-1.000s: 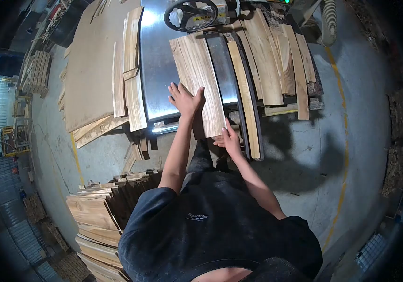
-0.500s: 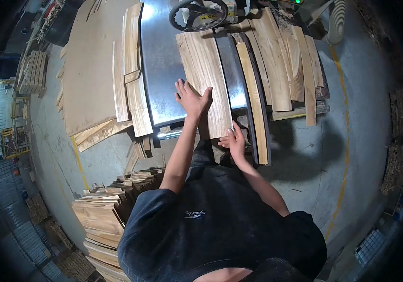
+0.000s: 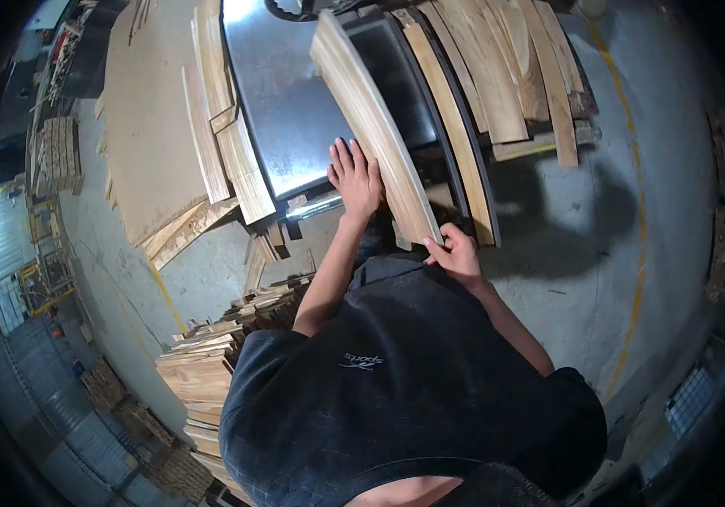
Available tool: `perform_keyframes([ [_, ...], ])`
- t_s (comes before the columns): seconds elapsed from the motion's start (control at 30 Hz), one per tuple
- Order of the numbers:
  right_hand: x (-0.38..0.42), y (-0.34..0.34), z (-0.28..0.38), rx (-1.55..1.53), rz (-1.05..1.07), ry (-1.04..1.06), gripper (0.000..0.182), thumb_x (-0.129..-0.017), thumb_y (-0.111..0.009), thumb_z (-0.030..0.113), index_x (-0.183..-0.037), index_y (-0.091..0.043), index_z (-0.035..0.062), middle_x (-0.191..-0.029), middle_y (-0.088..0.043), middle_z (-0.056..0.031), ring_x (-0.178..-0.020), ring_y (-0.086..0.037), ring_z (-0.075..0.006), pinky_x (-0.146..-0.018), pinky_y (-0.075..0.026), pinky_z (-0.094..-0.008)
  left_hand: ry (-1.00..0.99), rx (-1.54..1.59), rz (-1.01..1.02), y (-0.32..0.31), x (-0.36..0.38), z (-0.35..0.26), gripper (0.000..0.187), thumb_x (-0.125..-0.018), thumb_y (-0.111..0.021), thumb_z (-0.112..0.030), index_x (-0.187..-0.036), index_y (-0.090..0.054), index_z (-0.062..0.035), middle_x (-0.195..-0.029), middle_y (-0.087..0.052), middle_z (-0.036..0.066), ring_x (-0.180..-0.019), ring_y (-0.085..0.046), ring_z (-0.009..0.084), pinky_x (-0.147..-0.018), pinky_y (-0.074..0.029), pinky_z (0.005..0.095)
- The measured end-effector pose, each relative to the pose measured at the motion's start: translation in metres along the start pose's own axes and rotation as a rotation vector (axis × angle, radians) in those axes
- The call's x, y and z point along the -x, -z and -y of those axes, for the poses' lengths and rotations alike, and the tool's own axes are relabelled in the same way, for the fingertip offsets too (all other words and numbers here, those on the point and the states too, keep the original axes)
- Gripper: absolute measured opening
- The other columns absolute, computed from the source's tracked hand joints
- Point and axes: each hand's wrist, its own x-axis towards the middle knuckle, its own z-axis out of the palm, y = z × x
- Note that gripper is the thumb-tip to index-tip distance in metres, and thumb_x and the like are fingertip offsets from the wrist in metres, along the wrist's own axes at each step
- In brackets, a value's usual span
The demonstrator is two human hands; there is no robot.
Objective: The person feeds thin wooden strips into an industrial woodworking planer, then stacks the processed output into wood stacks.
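Pale, straight-grained wood makes up the board (image 3: 375,127) in hand, which reaches out over the near side of the steel table (image 3: 274,101). From where I stand in the room, its long axis runs from the person's body away across the table, slanting slightly left towards the far end. It is tipped, its right long edge higher than its left, so the broad face turns leftward. Its near end overhangs the table's near edge, close to the dark shirt (image 3: 362,321).

The right hand (image 3: 459,255) is the nearer to that end and has the corner pinched, thumb over the face and fingers curled by the edge; the grip looks closed on the wood. That forearm comes up from the right, angled inward.

The left hand (image 3: 357,184) lies palm down by the board's left long edge, farther up its length, fingers spread and pointing away over the table's near edge. It grips nothing; the thumb side seems to touch the board, though the exact contact is hard to tell.

Right of the table, a yellowish strip (image 3: 451,118) lies between dark rails (image 3: 490,211), with loose planks (image 3: 497,84) beyond. Left of it sit narrow offcuts (image 3: 247,177).
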Motion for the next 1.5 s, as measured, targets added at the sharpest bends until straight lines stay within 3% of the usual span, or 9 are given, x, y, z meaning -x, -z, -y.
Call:
perform_keyframes([
  [0.37, -0.052, -0.004, -0.066, -0.760, -0.182, -0.454, 0.021, -0.091, -0.069, 0.032, -0.088, -0.058, 0.0139, -0.072, -0.060, -0.0003, -0.057, -0.054, -0.0100, -0.050, -0.040, -0.0221, 0.149, 0.038, -0.137, -0.017, -0.026, -0.026, 0.069, -0.095, -0.050, -0.038, -0.142, -0.033, 0.0088, -0.155, -0.024, 0.025, -0.146, -0.016, 0.0391, -0.112, -0.010, 0.0623],
  [0.53, -0.092, -0.005, -0.034, -0.429, -0.123, -0.524, 0.062, -0.097, -0.044, 0.059, -0.103, -0.062, 0.0004, -0.067, -0.060, -0.0036, -0.049, -0.053, -0.0116, -0.041, -0.033, -0.0215, 0.165, -0.026, -0.251, -0.026, -0.078, -0.043, 0.066, -0.094, -0.050, -0.036, -0.137, -0.039, 0.0128, -0.152, -0.031, 0.026, -0.144, -0.023, 0.0377, -0.115, -0.016, 0.0545],
  [0.7, -0.173, -0.006, -0.009, -0.258, -0.156, -0.398, 0.055, -0.100, -0.042, 0.052, -0.081, -0.058, 0.0039, -0.054, -0.049, -0.0025, -0.043, -0.049, -0.0138, -0.035, -0.026, -0.0240, 0.154, 0.050, -0.317, -0.025, -0.157, -0.030, 0.063, -0.094, -0.049, -0.033, -0.136, -0.039, 0.0131, -0.149, -0.032, 0.028, -0.143, -0.026, 0.0387, -0.114, -0.018, 0.0537],
  [0.83, -0.240, -0.009, 0.009, -0.491, -0.227, -0.530, 0.046, -0.098, -0.048, 0.052, -0.089, -0.058, 0.0077, -0.059, -0.048, 0.0012, -0.045, -0.045, -0.0103, -0.036, -0.030, -0.0203, 0.167, 0.087, -0.341, -0.028, -0.216, -0.015, 0.061, -0.094, -0.051, -0.032, -0.133, -0.041, 0.0143, -0.148, -0.034, 0.028, -0.142, -0.028, 0.0387, -0.113, -0.021, 0.0525],
  [0.93, -0.253, -0.010, 0.030, -0.488, -0.235, -0.522, 0.044, -0.098, -0.051, 0.051, -0.090, -0.058, 0.0083, -0.066, -0.052, 0.0017, -0.053, -0.050, -0.0098, -0.036, -0.032, -0.0198, 0.080, 0.181, -0.289, -0.026, -0.254, 0.017, 0.056, -0.094, -0.052, -0.033, -0.130, -0.046, 0.0087, -0.149, -0.034, 0.026, -0.142, -0.027, 0.0390, -0.113, -0.022, 0.0530],
  [1.03, -0.277, -0.013, 0.040, -0.458, -0.294, -0.528, 0.043, -0.098, -0.050, 0.051, -0.089, -0.058, 0.0090, -0.066, -0.049, 0.0022, -0.053, -0.049, -0.0103, -0.036, -0.030, -0.0210, -0.283, 0.152, -0.191, 0.027, -0.280, 0.095, 0.033, -0.082, -0.065, -0.029, -0.112, -0.066, -0.0166, -0.144, -0.042, 0.021, -0.137, -0.032, 0.0409, -0.107, -0.029, 0.0570],
  [1.2, -0.312, -0.021, 0.050, -0.439, -0.354, -0.492, 0.052, -0.092, -0.054, 0.059, -0.088, -0.057, 0.0079, -0.064, -0.050, 0.0007, -0.050, -0.051, -0.0114, -0.036, -0.028, -0.0206, 0.426, -0.151, -0.537, 0.100, -0.291, 0.222, 0.065, -0.071, -0.079, -0.046, -0.122, -0.062, -0.0107, -0.137, -0.040, 0.035, -0.124, -0.040, 0.0504, -0.097, -0.035, 0.0602],
  [1.4, -0.359, -0.024, 0.067, -0.272, -0.294, -0.327, 0.052, -0.097, -0.046, 0.056, -0.087, -0.060, 0.0066, -0.062, -0.054, 0.0002, -0.048, -0.053, -0.0105, -0.034, -0.030, -0.0204, 0.118, -0.096, -0.340, 0.115, -0.247, 0.214, 0.071, -0.059, -0.084, -0.049, -0.117, -0.059, -0.0151, -0.127, -0.045, 0.020, -0.116, -0.044, 0.0437, -0.091, -0.038, 0.0573],
  [1.5, -0.366, -0.040, 0.083, -0.006, -0.326, -0.177, 0.048, -0.101, -0.044, 0.047, -0.095, -0.061, 0.0030, -0.075, -0.068, -0.0069, -0.054, -0.061, -0.0117, -0.039, -0.034, -0.0219, 0.281, 0.010, -0.207, 0.123, -0.221, 0.178, 0.059, -0.066, -0.081, -0.022, -0.119, -0.056, -0.0131, -0.129, -0.043, 0.021, -0.120, -0.039, 0.0449, -0.091, -0.042, 0.0585],
])
